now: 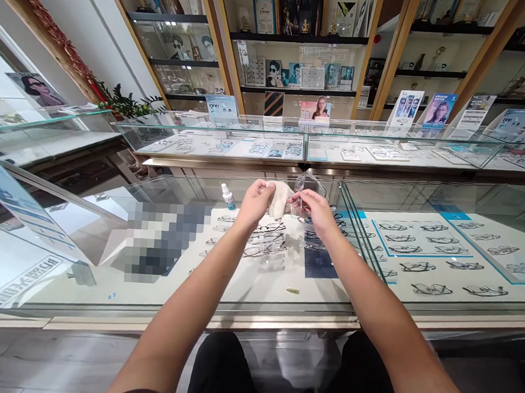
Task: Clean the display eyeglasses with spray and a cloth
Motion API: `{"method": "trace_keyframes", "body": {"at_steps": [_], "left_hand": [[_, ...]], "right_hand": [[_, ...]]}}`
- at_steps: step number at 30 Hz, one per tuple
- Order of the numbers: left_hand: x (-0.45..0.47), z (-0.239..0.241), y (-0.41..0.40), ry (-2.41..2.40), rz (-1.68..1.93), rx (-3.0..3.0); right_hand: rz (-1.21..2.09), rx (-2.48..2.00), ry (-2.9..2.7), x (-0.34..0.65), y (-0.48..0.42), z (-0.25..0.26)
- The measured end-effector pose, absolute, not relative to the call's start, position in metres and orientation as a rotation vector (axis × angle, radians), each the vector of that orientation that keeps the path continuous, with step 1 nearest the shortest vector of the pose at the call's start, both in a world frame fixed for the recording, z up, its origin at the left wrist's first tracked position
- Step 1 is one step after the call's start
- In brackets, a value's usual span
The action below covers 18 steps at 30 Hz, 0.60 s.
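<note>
Both my arms reach forward over a glass display counter. My left hand is closed on a pale cleaning cloth. My right hand pinches a pair of clear-framed glasses held just above the counter top, the cloth touching them. A small white spray bottle with a blue label stands on the glass just left of my left hand. Under the glass below my hands lie several dark-framed glasses in rows.
A second glass case with rows of glasses adjoins on the right. Another counter runs across behind, with leaflets and photo stands. Shelves with pictures and trophies line the back wall. A slanted sign stands at the left.
</note>
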<state>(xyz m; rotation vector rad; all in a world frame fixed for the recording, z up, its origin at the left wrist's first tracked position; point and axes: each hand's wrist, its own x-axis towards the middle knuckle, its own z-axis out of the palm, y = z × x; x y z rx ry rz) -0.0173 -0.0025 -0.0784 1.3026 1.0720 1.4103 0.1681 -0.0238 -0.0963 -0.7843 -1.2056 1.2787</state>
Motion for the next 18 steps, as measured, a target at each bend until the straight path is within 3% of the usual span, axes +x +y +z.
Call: {"method": "trace_keyframes", "body": {"at_steps": [8,18], "left_hand": [[-0.024,-0.106,0.001,0.899,1.404,1.123],[-0.02,-0.103,-0.008,0.756,1.368,1.223]], "right_hand": [[1.377,-0.737,-1.297,0.169,-0.029,-0.096],[1.42,-0.756,-1.376,0.164,-0.029,-0.101]]}}
